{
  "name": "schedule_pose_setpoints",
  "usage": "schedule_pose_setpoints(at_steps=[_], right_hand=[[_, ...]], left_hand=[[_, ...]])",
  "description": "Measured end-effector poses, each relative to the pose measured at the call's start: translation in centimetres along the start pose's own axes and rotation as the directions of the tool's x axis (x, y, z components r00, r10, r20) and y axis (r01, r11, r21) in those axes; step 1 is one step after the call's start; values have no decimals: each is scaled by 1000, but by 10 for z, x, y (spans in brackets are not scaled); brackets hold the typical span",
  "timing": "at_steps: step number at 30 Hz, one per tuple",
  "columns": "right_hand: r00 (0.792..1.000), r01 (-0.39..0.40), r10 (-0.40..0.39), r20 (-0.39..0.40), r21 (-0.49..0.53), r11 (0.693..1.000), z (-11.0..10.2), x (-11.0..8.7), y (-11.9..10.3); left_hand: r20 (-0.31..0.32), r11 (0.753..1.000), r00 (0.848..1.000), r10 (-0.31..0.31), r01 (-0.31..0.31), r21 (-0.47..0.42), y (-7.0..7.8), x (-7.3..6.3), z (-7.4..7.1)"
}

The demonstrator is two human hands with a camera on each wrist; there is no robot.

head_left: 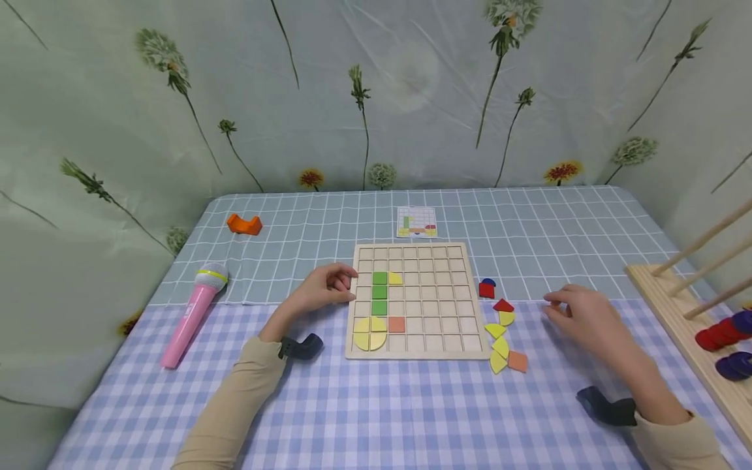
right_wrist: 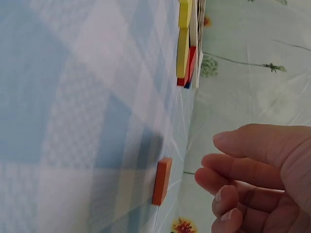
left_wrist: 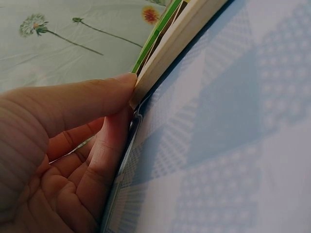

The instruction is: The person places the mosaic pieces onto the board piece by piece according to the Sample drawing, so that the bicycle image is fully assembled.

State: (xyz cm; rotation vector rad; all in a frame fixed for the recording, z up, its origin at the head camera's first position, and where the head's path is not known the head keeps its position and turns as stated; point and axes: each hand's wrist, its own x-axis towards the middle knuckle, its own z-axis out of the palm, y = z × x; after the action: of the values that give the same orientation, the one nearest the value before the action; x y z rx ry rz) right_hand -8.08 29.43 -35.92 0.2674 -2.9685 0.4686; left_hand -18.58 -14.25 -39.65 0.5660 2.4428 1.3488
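A square wooden grid board (head_left: 437, 300) lies on the table, with green squares (head_left: 379, 292), a yellow circle made of quarter pieces (head_left: 361, 341), another yellow quarter (head_left: 395, 279) and an orange square (head_left: 396, 324) in its cells. My left hand (head_left: 322, 287) pinches the board's left edge; in the left wrist view the thumb (left_wrist: 97, 97) is on its rim. To the right, above the table, my right hand (head_left: 587, 320) holds nothing, its fingers loosely bent. In the right wrist view an orange block (right_wrist: 162, 181) lies near that hand.
Loose yellow (head_left: 496, 331), red (head_left: 503, 305) and orange (head_left: 517, 361) pieces lie right of the board. A pattern card (head_left: 416, 222) is behind it. At left are a pink microphone (head_left: 190, 320) and an orange holder (head_left: 244, 225); at right, a wooden peg rack (head_left: 652, 281).
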Motion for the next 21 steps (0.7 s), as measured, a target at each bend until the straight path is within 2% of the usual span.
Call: schedule_pose_setpoints(at_steps=[7,13,21], right_hand=[[995,-80,81,64,-26,996,0,1,8],[986,-143,146,78,-40,989,4,-1,13],[986,-142,144,89,-31,989,12,1,13]], left_hand=[[-1,1000,1000,-2,2,1,1,-1,0],[5,1000,1000,10,-10,-2,1,0,0],[6,1000,1000,-4,4,7,-1,1,-2]])
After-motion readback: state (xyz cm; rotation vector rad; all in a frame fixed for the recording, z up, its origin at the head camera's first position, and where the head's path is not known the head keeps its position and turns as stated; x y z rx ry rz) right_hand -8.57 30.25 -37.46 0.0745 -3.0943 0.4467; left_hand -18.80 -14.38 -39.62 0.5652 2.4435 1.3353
